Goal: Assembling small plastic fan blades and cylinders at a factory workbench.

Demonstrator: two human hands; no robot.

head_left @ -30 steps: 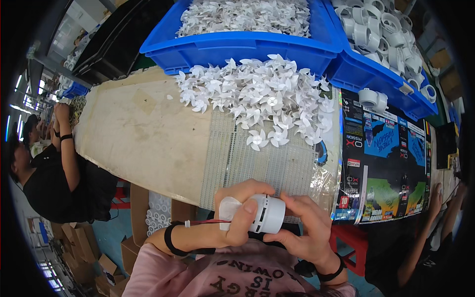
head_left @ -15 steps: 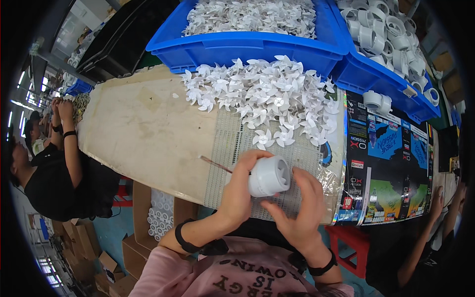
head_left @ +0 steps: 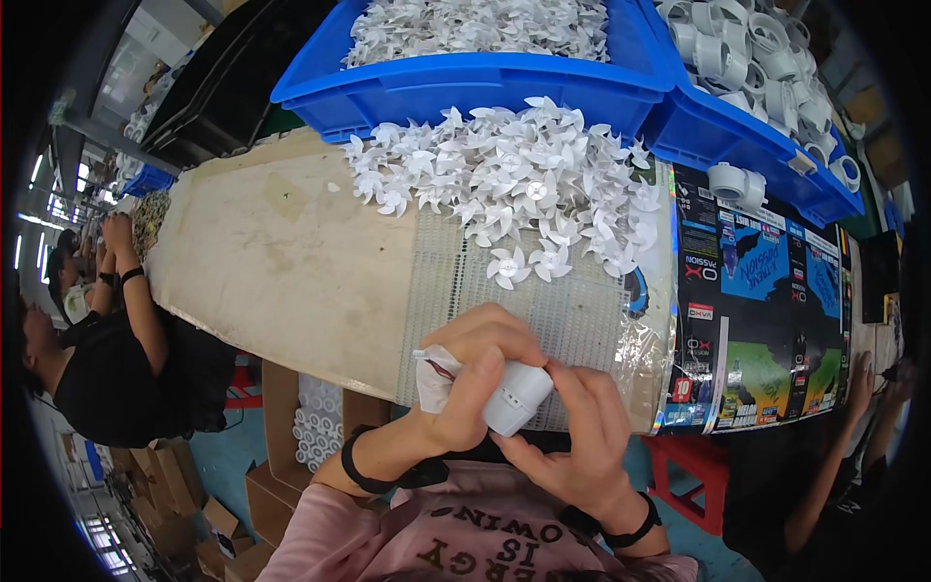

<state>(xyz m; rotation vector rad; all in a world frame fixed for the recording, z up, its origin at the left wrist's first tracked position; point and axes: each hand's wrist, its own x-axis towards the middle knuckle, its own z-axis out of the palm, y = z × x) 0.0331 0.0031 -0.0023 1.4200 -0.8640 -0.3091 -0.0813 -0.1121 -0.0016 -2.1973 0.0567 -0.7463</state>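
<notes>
The left hand (head_left: 473, 386) was wrapped around the back of a white housing (head_left: 521, 396), its thumb along the near side. The right hand (head_left: 580, 427) had closed in from a wide spread half a second earlier, and its thumb and finger now met the housing at the opposite end. The housing itself had turned: the open end with blades inside, plain to see just before, was out of sight, and the slotted side wall faced up. The red wires (head_left: 441, 370), which had stuck out freely, were bunched beside the left palm with a limp white flap (head_left: 433, 388). For the work, this seemed to mean a firmer, two-handed hold, with the blades no longer open to checking.

The housing hung near the table's front edge, by the mesh mat (head_left: 432, 301). Beyond lay two fan blades at the front of a loose heap (head_left: 514, 175), seemingly undisturbed. Behind stood a blue bin (head_left: 465, 87) full of blades; to its right, another bin (head_left: 742, 147) held white rings (head_left: 776, 58).
</notes>
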